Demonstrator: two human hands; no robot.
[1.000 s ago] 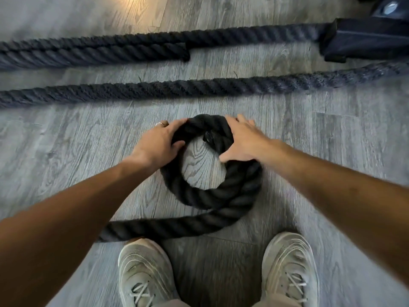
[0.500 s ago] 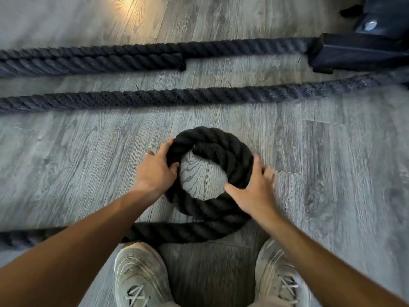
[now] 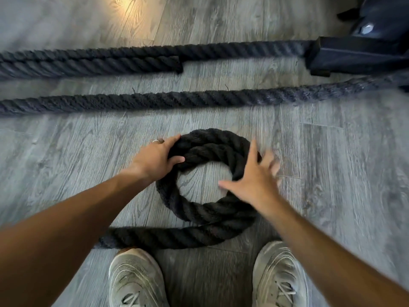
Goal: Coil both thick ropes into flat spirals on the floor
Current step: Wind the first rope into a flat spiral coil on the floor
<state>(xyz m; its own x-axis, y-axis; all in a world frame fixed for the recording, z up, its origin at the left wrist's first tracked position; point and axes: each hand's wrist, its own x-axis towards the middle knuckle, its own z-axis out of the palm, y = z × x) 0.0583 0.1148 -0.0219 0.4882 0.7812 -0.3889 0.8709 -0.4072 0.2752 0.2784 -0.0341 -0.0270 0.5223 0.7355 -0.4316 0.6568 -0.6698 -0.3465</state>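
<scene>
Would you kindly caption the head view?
Left hand grips the coiled rope; right hand spread over it.

Rough, fuzzy twisted-fibre rope (image 3: 205,209) lies on matt grey wood-grain floor (image 3: 332,162)

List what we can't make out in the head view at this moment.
- Right hand: fingers motion-blurred, so contact with the coil is unclear.
- Rope tail: passes under the left forearm, rest hidden.
- Straight ropes: cut off at the left edge; lengths unknown.
- Black base: cropped by the top right corner; how the ropes attach is hidden.
- Shoes: cut by the bottom edge.
</scene>
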